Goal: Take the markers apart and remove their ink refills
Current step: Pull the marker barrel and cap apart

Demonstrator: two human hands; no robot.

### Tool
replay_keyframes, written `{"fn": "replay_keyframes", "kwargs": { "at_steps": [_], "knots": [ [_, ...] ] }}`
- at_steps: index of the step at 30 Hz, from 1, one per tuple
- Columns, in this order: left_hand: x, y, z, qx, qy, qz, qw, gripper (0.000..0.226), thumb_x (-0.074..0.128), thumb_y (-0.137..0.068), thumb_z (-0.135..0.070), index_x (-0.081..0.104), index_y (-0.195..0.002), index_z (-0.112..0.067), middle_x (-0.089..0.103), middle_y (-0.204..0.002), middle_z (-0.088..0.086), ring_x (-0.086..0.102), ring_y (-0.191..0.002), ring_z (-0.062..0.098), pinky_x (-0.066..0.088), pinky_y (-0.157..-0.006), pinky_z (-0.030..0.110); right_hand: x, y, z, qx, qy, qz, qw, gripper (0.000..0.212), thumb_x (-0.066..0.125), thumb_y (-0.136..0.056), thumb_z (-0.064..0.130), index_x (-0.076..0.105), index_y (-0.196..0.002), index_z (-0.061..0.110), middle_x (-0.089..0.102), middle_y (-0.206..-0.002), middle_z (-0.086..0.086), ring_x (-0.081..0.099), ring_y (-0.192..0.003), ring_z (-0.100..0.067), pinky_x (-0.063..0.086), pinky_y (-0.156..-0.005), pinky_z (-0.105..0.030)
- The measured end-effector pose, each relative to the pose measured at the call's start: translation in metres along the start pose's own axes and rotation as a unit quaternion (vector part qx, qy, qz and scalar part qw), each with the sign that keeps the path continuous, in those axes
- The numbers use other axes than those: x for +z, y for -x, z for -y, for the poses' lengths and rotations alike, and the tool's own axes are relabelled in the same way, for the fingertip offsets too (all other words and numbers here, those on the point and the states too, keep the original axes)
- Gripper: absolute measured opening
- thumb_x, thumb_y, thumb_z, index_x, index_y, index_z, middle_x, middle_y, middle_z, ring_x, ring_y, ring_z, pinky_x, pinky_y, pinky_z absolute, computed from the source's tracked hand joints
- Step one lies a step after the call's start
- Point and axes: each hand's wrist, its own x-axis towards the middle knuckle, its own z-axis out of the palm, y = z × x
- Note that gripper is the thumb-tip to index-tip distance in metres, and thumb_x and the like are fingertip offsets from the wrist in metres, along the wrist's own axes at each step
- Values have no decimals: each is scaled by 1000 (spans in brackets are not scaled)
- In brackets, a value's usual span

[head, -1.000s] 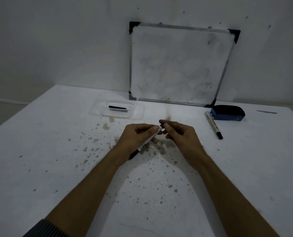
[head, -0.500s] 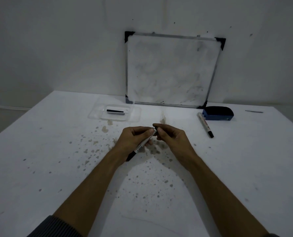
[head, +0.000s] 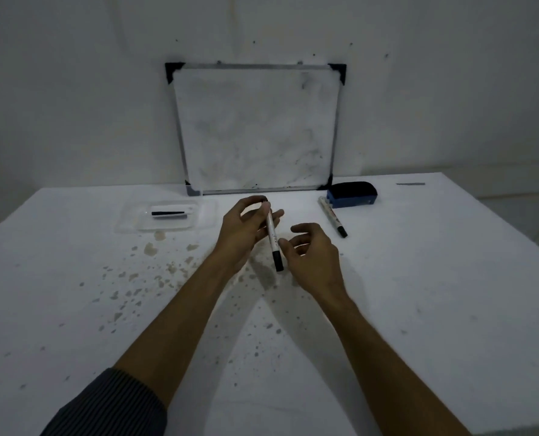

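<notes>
Left fingers [head: 263, 206] pinching slim white marker [head: 272, 236], black cap down

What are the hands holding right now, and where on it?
The left hand holds a white marker with a black cap by its upper end, cap pointing down. The right hand is open, holding nothing.

The white matt surface [head: 419, 294] is speckled with brownish stains. A smudged glossy whiteboard with a thin metal frame and black plastic corners [head: 255, 130] leans behind a clear plastic tray [head: 205, 212]. The smooth white plastic marker with a black cap [head: 273, 236] looks faintly shiny.
</notes>
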Motion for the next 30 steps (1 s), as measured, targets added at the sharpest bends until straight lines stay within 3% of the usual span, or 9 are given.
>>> {"fn": "replay_keyframes", "kwargs": {
  "at_steps": [4, 10, 12, 15, 18, 20, 30],
  "knots": [
    [13, -20, 7, 3, -2, 19, 1000, 28, 70, -97, -12, 57, -121, -3, 72, -119, 28, 75, -109, 32, 62, -87, 33, -14, -8, -9, 3, 22, -2, 1000, 42, 71, -88, 51, 68, -118, 21, 69, -94, 13, 63, -73, 3, 45, -65, -9],
    [36, -38, 22, -25, -23, 46, 998, 28, 69, -98, -17, 57, -121, -6, 72, -122, 26, 75, -110, 28, 61, -95, 38, -27, -21, -25, 18, 107, -23, 994, 36, 72, -90, 42, 71, -118, 19, 76, -106, 2, 67, -77, -6, 60, -87, -32],
    [34, -41, 28, -13, -107, 49, 993, 40, 71, -97, -30, 57, -128, -12, 73, -124, 16, 74, -112, 22, 58, -100, 41, -32, -28, -28, -7, 150, -47, 988, 32, 71, -92, 39, 73, -116, 18, 77, -104, 2, 70, -81, -10, 59, -87, -32],
    [13, -40, 39, 35, -367, 57, 928, 55, 63, -94, -58, 50, -140, -31, 63, -137, -3, 61, -123, 14, 52, -104, 39, -41, -53, -38, -62, 235, -137, 960, 28, 69, -90, 38, 76, -106, 16, 76, -96, 0, 71, -81, -19, 57, -80, -34],
    [-13, -42, 55, 124, -584, 106, 795, 56, 57, -99, -52, 52, -144, -18, 54, -149, 2, 51, -135, 20, 38, -116, 37, -43, -80, -50, -72, 330, -192, 921, 27, 67, -86, 38, 79, -99, 17, 75, -84, -4, 65, -82, -25, 41, -74, -33],
    [-19, -43, 62, 161, -642, 126, 739, 53, 54, -102, -46, 57, -141, -11, 53, -152, 10, 48, -141, 29, 31, -121, 42, -38, -92, -55, -73, 370, -202, 904, 24, 68, -84, 37, 80, -94, 19, 73, -77, -3, 59, -84, -25, 33, -74, -36],
    [-20, -46, 65, 176, -639, 114, 740, 46, 56, -102, -40, 59, -138, -12, 55, -149, 9, 49, -138, 27, 33, -117, 36, -17, -97, -68, -72, 438, -201, 873, 16, 72, -74, 29, 75, -75, 13, 67, -65, -4, 54, -75, -25, 32, -70, -36]
  ]
}}
